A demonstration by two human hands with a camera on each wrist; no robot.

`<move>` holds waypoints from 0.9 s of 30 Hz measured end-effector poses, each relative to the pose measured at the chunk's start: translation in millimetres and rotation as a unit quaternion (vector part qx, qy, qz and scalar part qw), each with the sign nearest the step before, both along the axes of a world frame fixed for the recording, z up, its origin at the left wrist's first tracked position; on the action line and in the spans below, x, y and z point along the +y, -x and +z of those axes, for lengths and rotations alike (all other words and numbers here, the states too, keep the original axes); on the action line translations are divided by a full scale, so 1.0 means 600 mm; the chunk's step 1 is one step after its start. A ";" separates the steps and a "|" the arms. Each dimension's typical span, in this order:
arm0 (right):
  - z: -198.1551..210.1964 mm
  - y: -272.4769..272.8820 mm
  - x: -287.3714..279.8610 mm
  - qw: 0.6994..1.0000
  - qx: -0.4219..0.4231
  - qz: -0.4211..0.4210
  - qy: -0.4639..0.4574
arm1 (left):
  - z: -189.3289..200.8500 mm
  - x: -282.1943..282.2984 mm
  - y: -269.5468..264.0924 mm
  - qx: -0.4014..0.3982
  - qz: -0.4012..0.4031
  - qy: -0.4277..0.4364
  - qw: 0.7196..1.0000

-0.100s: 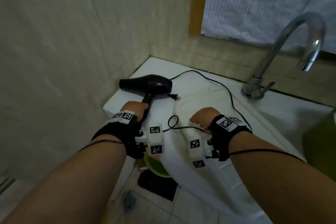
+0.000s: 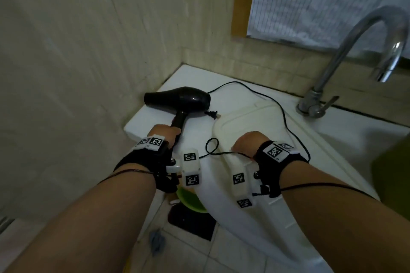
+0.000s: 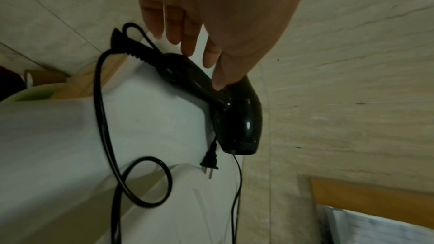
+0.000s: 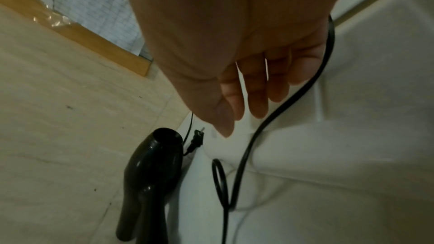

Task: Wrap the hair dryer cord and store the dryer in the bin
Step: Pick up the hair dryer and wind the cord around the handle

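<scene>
The black hair dryer (image 2: 177, 98) lies on the white counter (image 2: 142, 126) near the wall corner, nozzle pointing left. My left hand (image 2: 164, 133) hovers over its handle; in the left wrist view the hand (image 3: 204, 68) has straight fingers, and the thumb touches the dryer (image 3: 239, 118) without curling round it. The black cord (image 2: 281, 113) runs across the white bin (image 2: 244, 117) and forms a small loop (image 2: 211, 146). The plug (image 2: 211, 114) lies beside the dryer. My right hand (image 4: 244, 114) hangs relaxed just above the bin, the cord (image 4: 246, 155) passing beside it, not gripped.
A chrome faucet (image 2: 346, 51) arches over the counter at the right. Tiled walls close in on the left and back, with a window (image 2: 321, 0) above. Below the counter edge sit a green bowl (image 2: 190, 201) and a dark mat (image 2: 190, 221) on the floor.
</scene>
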State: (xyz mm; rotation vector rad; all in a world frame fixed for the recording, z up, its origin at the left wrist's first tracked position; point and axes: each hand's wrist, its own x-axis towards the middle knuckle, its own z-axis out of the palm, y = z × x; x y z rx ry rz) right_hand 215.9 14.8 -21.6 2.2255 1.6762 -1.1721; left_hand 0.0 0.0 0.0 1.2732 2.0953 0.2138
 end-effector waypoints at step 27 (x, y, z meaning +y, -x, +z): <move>0.096 -0.051 0.011 0.968 0.120 -0.104 -0.193 | 0.024 0.005 0.002 -0.302 0.171 -0.142 0.927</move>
